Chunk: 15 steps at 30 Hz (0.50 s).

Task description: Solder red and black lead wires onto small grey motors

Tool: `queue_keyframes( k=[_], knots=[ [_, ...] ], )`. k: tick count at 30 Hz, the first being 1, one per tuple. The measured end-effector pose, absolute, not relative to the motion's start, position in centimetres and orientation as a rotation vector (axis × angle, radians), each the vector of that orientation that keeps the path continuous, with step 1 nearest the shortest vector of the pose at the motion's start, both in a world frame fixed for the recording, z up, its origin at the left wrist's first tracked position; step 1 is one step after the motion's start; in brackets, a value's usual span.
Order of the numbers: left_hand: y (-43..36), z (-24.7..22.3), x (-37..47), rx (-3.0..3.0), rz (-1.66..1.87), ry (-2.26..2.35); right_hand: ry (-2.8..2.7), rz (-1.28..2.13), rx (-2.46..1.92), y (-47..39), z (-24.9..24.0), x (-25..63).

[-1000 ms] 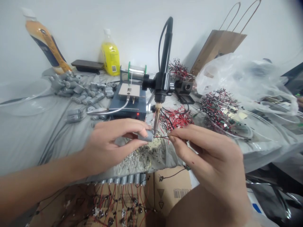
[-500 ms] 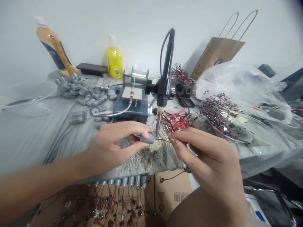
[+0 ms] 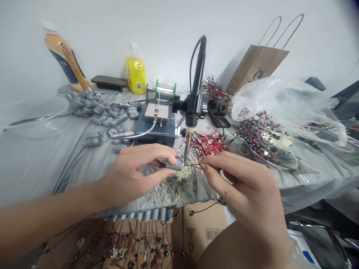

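Between thumb and fingers, my left hand grips a small grey cylindrical motor lying sideways, its end facing right. My right hand pinches thin red and black wires, which run left to the motor's end. The tip of a soldering iron, clamped upright in a stand, points down at that spot. Whether tip, wire and motor terminal all touch is too small to tell. Bits of solder are scattered on the covered table below.
Behind stand a blue solder feeder with a solder spool. Loose motors lie left, red wires and dark wire bundles right. Finished-looking wired motors line the cardboard in front. Bottles and a paper bag are at the back.
My right hand has shifted very slightly left with the wires. The left hand and the motor look almost unchanged, and the iron stays in place.
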<state>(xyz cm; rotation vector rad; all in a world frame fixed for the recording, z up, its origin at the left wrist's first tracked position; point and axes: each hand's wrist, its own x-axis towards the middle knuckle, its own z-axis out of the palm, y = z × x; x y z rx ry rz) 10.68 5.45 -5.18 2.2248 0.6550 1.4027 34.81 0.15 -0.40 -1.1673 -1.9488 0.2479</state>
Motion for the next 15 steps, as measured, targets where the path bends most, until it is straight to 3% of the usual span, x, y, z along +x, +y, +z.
queue_keyframes(
  k=[15],
  knots=[
    [5.48, -4.97, 10.78, 2.159, 1.376, 0.618, -1.988, 0.222, -1.181, 0.5, -0.33, 35.1]
  ],
)
